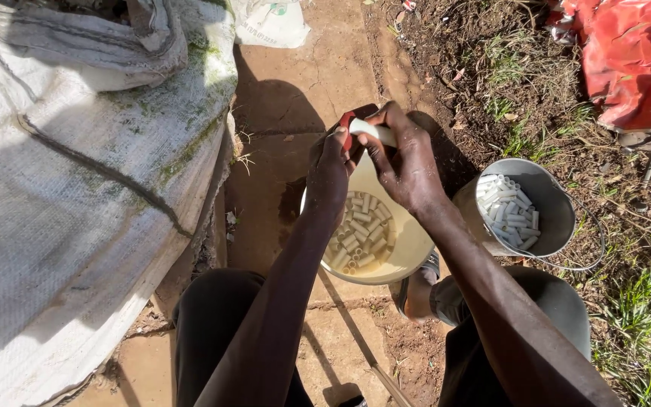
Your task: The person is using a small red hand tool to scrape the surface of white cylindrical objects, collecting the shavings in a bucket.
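Your left hand [331, 167] grips a red tool [346, 130], right hand [404, 162] a white tube [374, 133], mid-frame; a slip could cut fingers or miss the cream bucket [408, 245].

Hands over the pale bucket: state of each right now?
Left hand: closed on a small red-handled tool, blade hidden.
Right hand: closed on a short white plastic tube piece.
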